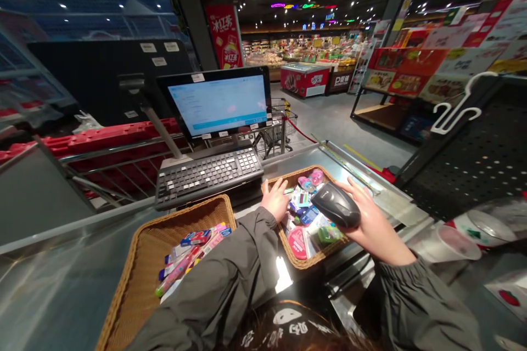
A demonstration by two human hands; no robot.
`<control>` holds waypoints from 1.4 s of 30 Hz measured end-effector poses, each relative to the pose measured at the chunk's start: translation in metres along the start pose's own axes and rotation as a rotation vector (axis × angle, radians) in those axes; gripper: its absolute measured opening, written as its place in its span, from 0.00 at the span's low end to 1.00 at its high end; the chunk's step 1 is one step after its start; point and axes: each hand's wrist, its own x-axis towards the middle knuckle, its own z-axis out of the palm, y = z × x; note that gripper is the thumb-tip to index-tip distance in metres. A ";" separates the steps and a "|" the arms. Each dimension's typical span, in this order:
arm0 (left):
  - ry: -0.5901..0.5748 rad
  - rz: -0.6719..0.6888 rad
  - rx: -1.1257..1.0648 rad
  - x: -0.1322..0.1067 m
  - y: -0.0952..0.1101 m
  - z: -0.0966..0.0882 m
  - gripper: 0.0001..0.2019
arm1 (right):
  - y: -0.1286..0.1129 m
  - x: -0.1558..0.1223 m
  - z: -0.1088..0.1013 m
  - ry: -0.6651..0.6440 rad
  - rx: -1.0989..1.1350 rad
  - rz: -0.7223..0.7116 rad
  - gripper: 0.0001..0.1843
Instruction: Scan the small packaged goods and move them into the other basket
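Note:
My right hand [370, 225] grips a black handheld barcode scanner [335, 204], held over the right wicker basket [288, 176] with its head aimed at the small packaged goods [307, 214] inside. My left hand [275, 197] reaches into the left side of that same basket, fingers curled down onto the packages; what it touches is partly hidden. A second wicker basket [140, 279] sits to the left and holds several slim colourful packs [193, 255] along its right side.
A black keyboard [209, 173] and a lit monitor [218, 101] stand behind the baskets on the steel checkout counter [61, 279]. A black perforated rack [477, 159] with a white hook rises on the right. Clear cups [448, 244] lie near it. Shop aisles lie beyond.

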 end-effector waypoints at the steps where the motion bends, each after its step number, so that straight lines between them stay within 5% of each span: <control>1: -0.011 -0.008 0.006 0.005 0.000 0.005 0.13 | 0.004 0.000 0.000 -0.005 0.000 0.016 0.29; 6: -0.023 -0.027 0.006 0.023 0.005 0.021 0.11 | 0.022 0.003 0.002 -0.023 0.035 0.077 0.36; 11: -0.074 -0.052 -0.005 0.036 0.011 0.035 0.09 | 0.032 0.005 0.003 -0.044 0.029 0.082 0.32; 22: -0.069 -0.125 -0.088 0.039 0.002 0.052 0.11 | 0.036 0.008 0.001 -0.044 0.071 0.129 0.37; 26: 0.044 -0.140 -0.094 0.040 0.001 0.028 0.12 | 0.034 0.006 0.001 -0.034 0.063 0.120 0.35; 30: 0.152 -0.146 -0.073 0.030 -0.012 -0.016 0.12 | 0.030 0.005 0.004 -0.038 0.046 0.089 0.29; 36: 0.262 -0.123 -0.091 -0.010 -0.042 -0.071 0.11 | 0.009 0.011 0.009 -0.066 0.067 0.020 0.31; 42: 0.280 -0.220 -0.223 -0.056 -0.061 -0.095 0.10 | -0.025 0.025 0.017 -0.089 0.073 -0.086 0.31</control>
